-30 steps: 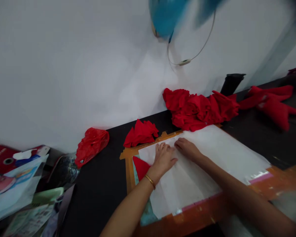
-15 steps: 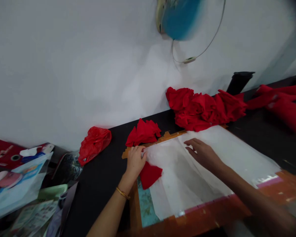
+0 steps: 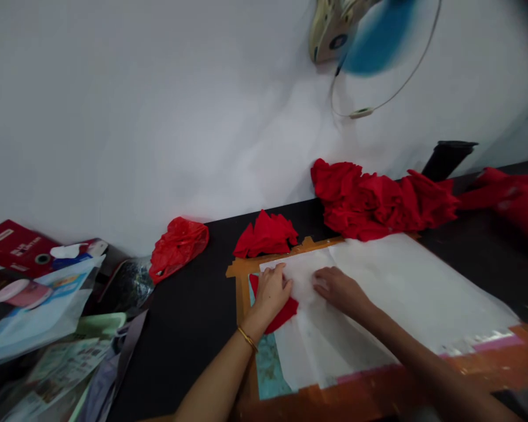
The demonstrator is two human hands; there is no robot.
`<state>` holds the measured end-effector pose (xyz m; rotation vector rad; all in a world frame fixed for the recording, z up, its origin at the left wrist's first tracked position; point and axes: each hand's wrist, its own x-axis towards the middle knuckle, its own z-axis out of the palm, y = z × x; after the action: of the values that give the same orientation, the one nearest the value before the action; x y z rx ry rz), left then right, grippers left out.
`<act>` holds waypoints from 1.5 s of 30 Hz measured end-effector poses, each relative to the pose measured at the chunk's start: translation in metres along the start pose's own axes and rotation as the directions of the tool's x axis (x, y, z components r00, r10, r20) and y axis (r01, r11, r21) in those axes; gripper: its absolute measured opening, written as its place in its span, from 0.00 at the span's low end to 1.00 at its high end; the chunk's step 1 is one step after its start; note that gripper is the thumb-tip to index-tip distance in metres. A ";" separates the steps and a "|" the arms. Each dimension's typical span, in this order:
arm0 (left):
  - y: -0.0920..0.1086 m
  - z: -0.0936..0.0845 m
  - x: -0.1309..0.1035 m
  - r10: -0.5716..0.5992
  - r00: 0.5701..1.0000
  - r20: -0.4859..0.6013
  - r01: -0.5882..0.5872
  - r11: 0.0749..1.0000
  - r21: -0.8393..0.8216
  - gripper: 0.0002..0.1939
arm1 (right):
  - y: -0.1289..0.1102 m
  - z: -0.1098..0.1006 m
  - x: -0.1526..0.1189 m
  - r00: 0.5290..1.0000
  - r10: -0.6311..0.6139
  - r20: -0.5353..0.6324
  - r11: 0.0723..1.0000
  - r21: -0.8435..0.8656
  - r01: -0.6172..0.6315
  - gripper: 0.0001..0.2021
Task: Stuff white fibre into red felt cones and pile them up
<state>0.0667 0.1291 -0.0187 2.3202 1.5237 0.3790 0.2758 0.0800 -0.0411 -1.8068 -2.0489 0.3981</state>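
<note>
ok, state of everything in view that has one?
left hand: laid over red cloth piece
right hand: curled, over white sheet
red cloth piece: partly covered
white sheet: spread, creased
small red pile: crumpled
large red pile: crumpled
red plastic bag: crumpled
blue fan blade: blurred

A blue-bladed fan (image 3: 372,44) hangs on the white wall (image 3: 158,105).

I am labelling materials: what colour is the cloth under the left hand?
Red; the cloth shows best in the head view.
</note>
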 end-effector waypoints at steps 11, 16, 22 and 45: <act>-0.007 -0.004 -0.001 -0.086 0.996 0.007 0.086 0.996 -0.007 0.13 | -0.025 0.036 0.021 0.989 0.026 -0.147 0.999 -0.023 -0.029 0.23; 0.014 0.007 -0.002 -0.036 0.997 0.073 0.045 0.991 -0.125 0.11 | -0.019 0.035 0.022 0.992 0.011 -0.123 1.000 0.001 -0.011 0.23; 0.040 0.029 -0.002 -0.011 0.993 0.114 0.048 0.943 -0.328 0.20 | 0.003 0.020 0.005 0.973 -0.045 -0.225 0.998 0.038 0.055 0.25; 0.034 0.030 0.019 0.140 0.990 -0.022 -0.142 0.967 -0.210 0.12 | -0.003 0.058 -0.006 0.929 -0.197 -0.314 0.980 -0.088 0.178 0.31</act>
<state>0.1141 0.1300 -0.0309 2.2662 1.2572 0.5576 0.2466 0.0759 -0.0920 -1.5658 -1.9921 -0.0132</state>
